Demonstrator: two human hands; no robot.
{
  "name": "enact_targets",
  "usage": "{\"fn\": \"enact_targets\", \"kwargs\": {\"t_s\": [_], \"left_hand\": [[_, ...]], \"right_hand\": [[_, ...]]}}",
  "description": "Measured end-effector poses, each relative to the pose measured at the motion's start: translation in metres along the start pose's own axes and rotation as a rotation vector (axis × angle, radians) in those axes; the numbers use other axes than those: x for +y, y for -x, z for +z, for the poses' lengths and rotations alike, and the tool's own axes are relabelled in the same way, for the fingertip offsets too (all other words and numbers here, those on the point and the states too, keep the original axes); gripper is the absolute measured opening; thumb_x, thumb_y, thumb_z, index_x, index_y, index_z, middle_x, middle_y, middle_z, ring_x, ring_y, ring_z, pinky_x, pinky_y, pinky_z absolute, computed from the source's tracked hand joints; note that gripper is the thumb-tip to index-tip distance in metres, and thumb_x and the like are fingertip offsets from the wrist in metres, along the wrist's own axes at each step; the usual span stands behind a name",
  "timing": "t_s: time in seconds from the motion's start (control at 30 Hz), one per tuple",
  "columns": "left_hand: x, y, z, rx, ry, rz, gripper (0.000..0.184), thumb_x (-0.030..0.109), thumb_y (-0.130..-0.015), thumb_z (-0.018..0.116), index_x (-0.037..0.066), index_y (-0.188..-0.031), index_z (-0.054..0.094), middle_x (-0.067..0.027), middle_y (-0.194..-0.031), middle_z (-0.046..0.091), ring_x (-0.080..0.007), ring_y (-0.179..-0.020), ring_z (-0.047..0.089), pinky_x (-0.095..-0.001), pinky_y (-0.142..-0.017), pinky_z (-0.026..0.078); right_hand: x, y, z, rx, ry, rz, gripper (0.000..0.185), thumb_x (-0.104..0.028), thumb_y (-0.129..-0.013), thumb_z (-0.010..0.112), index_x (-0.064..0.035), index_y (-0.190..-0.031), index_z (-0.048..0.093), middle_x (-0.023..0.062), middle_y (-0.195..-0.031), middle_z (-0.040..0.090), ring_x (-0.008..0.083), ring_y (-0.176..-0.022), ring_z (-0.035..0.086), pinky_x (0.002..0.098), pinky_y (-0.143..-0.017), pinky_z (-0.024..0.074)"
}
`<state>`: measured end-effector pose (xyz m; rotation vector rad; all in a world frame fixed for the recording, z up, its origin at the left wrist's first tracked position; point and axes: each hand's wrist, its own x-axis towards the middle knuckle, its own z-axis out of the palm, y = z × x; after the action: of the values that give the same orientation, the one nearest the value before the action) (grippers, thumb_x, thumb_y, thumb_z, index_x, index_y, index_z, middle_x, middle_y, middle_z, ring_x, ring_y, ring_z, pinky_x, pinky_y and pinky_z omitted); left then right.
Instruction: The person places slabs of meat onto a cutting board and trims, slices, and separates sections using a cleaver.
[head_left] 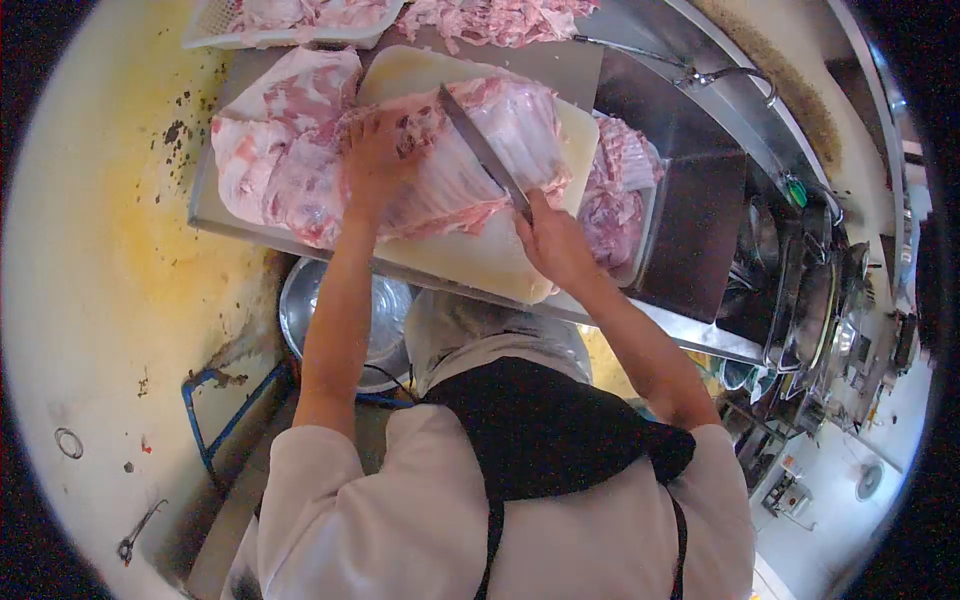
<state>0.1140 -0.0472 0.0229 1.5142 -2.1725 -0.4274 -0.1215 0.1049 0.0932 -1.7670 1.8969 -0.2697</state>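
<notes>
A large slab of raw ribs (450,180) lies across a pale cutting board (480,262) on the metal counter. My right hand (556,240) is closed around the handle of a knife (478,146). Its blade points away from me and to the left, resting on or just over the rib surface; whether it cuts in is unclear. My left hand (378,165) lies on the ribs left of the blade, fingers stretched out over the meat. More raw meat (265,150) sits against the ribs on the left.
At the back stand a white basket (205,38) with meat and a heap of trimmings (490,18). A tray (648,240) with more meat is right of the board, beside a sink (690,230) with a faucet (735,75). Below the counter is a metal bowl (300,300).
</notes>
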Motion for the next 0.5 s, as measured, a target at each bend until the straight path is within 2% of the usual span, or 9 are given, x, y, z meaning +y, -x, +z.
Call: {"fn": "enact_targets", "kwargs": {"t_s": [0.13, 0.23, 0.33, 0.5], "left_hand": [[0.004, 0.006, 0.0, 0.053, 0.078, -0.004, 0.06, 0.032, -0.074, 0.075, 0.012, -0.126, 0.054, -0.0148, -0.126, 0.056, -0.0373, -0.124, 0.047, -0.0543, -0.108, 0.031], [-0.007, 0.005, -0.004, 0.049, 0.068, -0.012, 0.044, 0.022, -0.077, 0.074, 0.009, -0.117, 0.062, -0.0158, -0.118, 0.062, -0.0361, -0.113, 0.057, -0.0487, -0.099, 0.043], [-0.001, 0.004, -0.015, 0.043, 0.155, 0.023, 0.047, 0.023, -0.075, 0.073, 0.006, -0.117, 0.06, -0.0167, -0.118, 0.061, -0.0365, -0.114, 0.054, -0.048, -0.1, 0.041], [-0.017, -0.019, -0.008, 0.109, 0.126, 0.125, 0.044, 0.023, -0.074, 0.071, 0.002, -0.111, 0.061, -0.0176, -0.114, 0.062, -0.0367, -0.109, 0.056, -0.0467, -0.094, 0.044]], "right_hand": [[-0.004, -0.007, -0.008, -0.082, 0.07, 0.026, 0.028, -0.023, -0.097, 0.053, 0.0, -0.109, 0.045, 0.0266, -0.079, 0.064, 0.047, -0.078, 0.064, 0.0582, -0.068, 0.0492], [0.024, 0.043, -0.019, -0.122, 0.203, 0.068, 0.027, -0.022, -0.096, 0.054, 0.0, -0.109, 0.045, 0.0264, -0.081, 0.064, 0.0466, -0.079, 0.065, 0.058, -0.069, 0.0491], [0.011, 0.056, -0.051, -0.254, 0.019, 0.122, 0.029, -0.023, -0.096, 0.055, 0.0002, -0.111, 0.045, 0.0262, -0.08, 0.064, 0.0469, -0.077, 0.064, 0.0574, -0.068, 0.0494], [-0.011, 0.025, -0.026, -0.052, 0.022, 0.037, 0.03, -0.023, -0.096, 0.055, 0.0, -0.112, 0.045, 0.0249, -0.078, 0.065, 0.047, -0.075, 0.064, 0.0571, -0.066, 0.0497]]}}
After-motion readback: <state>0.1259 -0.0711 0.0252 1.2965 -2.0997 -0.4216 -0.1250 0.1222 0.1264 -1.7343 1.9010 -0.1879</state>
